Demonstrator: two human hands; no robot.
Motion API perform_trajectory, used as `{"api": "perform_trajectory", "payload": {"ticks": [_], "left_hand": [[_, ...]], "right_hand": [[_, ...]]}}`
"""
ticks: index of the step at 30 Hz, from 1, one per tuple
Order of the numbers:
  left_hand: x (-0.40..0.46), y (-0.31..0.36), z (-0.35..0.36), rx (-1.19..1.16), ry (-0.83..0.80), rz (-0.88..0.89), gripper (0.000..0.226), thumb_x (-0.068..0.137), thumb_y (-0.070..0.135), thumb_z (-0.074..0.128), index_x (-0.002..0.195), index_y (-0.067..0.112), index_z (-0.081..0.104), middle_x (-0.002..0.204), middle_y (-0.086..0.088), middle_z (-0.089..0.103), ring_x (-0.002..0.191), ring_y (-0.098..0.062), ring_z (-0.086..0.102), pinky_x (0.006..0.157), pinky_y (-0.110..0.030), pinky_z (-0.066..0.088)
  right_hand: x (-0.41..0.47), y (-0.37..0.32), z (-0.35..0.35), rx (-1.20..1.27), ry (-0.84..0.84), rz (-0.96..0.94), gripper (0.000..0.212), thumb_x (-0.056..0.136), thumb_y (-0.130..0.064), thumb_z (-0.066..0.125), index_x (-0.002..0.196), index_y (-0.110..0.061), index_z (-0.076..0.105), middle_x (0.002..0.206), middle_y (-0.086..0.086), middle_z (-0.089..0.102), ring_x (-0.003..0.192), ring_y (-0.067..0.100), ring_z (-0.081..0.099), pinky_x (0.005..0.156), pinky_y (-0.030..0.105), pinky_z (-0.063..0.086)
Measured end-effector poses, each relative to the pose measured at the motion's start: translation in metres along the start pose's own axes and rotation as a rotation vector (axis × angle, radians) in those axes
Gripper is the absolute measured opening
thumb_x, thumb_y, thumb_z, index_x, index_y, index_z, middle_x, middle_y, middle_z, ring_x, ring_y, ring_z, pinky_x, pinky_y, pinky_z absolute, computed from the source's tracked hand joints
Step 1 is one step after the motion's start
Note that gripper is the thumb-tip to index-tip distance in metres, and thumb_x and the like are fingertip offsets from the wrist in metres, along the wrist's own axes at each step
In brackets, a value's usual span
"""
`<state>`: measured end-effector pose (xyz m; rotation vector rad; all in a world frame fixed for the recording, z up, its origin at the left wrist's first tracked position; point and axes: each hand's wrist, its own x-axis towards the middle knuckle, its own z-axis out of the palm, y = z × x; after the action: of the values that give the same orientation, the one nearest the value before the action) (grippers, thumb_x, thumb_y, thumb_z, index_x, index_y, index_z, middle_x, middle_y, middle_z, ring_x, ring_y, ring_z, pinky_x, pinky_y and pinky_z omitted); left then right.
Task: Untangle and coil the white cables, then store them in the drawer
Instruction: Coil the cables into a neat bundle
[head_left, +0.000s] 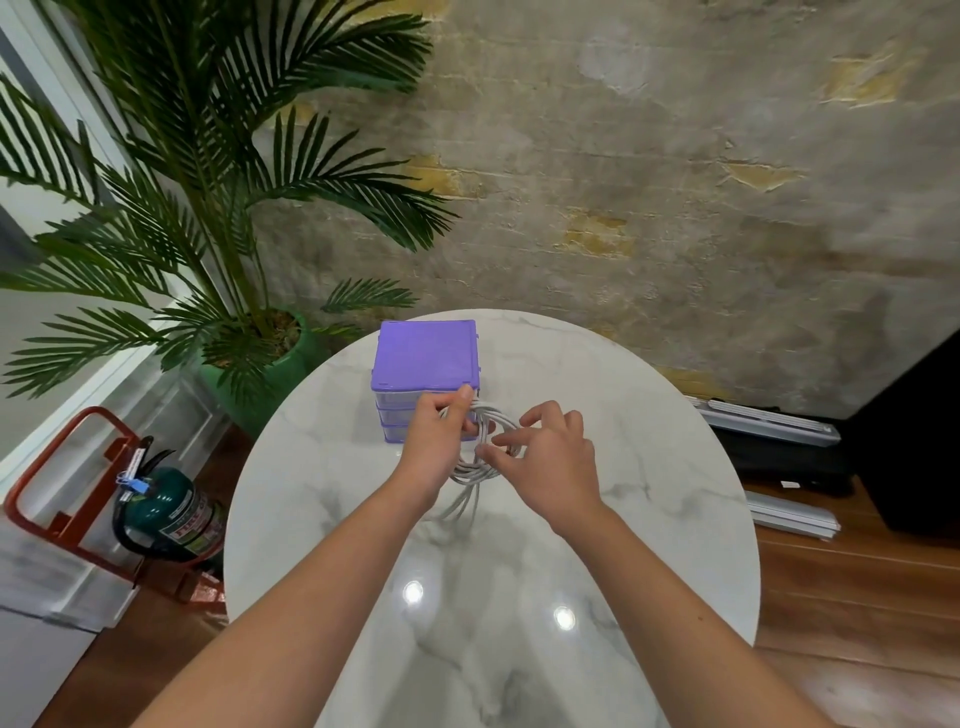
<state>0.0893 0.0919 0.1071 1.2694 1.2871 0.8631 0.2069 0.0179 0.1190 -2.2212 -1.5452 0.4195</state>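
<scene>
Far left, abt 8 o'clock on the floor: green fire extinguisher (174, 512) in a red stand (62, 493). Above it, 10 o'clock, a palm plant (208, 171) in a green pot (291, 358). Round marble table (649, 467) fills the lower middle. At its 12 o'clock edge sits the purple drawer unit (425, 356), clear drawers stacked under the lid, all look pushed in. Left hand (441, 434) just in front of the unit, fingers curled round the 10 o'clock side of the white cable coil (480, 457), thumb on top. Coil hangs between both hands, loose tail dropping toward 6 o'clock onto the table. Right hand (553, 452) at the coil's 3 o'clock side, thumb & forefinger pinching the strands, other fingers spread, raised. Far right: black case (924, 441), metal rails (769, 423) on the wood floor
</scene>
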Motion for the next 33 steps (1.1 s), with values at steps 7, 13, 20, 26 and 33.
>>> {"api": "perform_trajectory", "payload": {"ticks": [7, 13, 20, 26, 33], "left_hand": [[-0.008, 0.004, 0.006, -0.074, -0.009, -0.002, 0.026, 0.098, 0.043, 0.047, 0.094, 0.017, 0.053, 0.089, -0.011, 0.066, 0.084, -0.018, 0.07, 0.075, -0.031, 0.051], [-0.009, 0.003, 0.003, 0.208, 0.074, 0.189, 0.03, 0.098, 0.044, 0.046, 0.092, 0.015, 0.047, 0.072, 0.002, 0.058, 0.066, -0.02, 0.058, 0.074, -0.048, 0.053], [-0.01, 0.009, -0.006, 0.571, 0.056, 0.382, 0.027, 0.1, 0.046, 0.039, 0.095, 0.02, 0.04, 0.069, 0.011, 0.056, 0.069, -0.023, 0.058, 0.057, -0.035, 0.035], [-0.006, 0.008, -0.019, 0.585, 0.014, 0.412, 0.021, 0.1, 0.043, 0.041, 0.093, 0.023, 0.038, 0.07, 0.011, 0.055, 0.068, -0.021, 0.058, 0.056, -0.035, 0.037], [-0.001, -0.002, -0.031, 0.802, 0.045, 0.466, 0.029, 0.1, 0.043, 0.04, 0.102, 0.014, 0.045, 0.087, -0.007, 0.068, 0.079, -0.034, 0.063, 0.06, -0.038, 0.043]], "right_hand": [[0.005, -0.012, 0.01, 0.229, -0.113, 0.187, 0.023, 0.086, -0.046, 0.065, 0.076, -0.027, 0.076, 0.096, -0.002, 0.043, 0.103, 0.022, 0.036, 0.081, 0.034, 0.038], [0.006, -0.012, 0.002, 0.877, -0.267, 0.381, 0.025, 0.085, -0.016, 0.071, 0.095, 0.006, 0.073, 0.078, 0.008, 0.059, 0.063, 0.013, 0.046, 0.051, 0.015, 0.035], [0.009, -0.005, -0.002, 1.188, -0.512, 0.517, 0.007, 0.087, -0.015, 0.068, 0.089, -0.012, 0.074, 0.078, -0.005, 0.059, 0.064, 0.008, 0.037, 0.066, 0.021, 0.046], [0.008, 0.002, -0.014, 1.378, -0.693, 0.538, 0.009, 0.088, -0.018, 0.067, 0.091, -0.01, 0.071, 0.085, -0.003, 0.065, 0.076, 0.014, 0.047, 0.09, 0.031, 0.052], [0.011, 0.006, -0.018, 1.126, -0.732, 0.392, 0.018, 0.091, -0.027, 0.064, 0.079, -0.014, 0.067, 0.099, 0.003, 0.059, 0.094, 0.026, 0.05, 0.095, 0.04, 0.049]]}}
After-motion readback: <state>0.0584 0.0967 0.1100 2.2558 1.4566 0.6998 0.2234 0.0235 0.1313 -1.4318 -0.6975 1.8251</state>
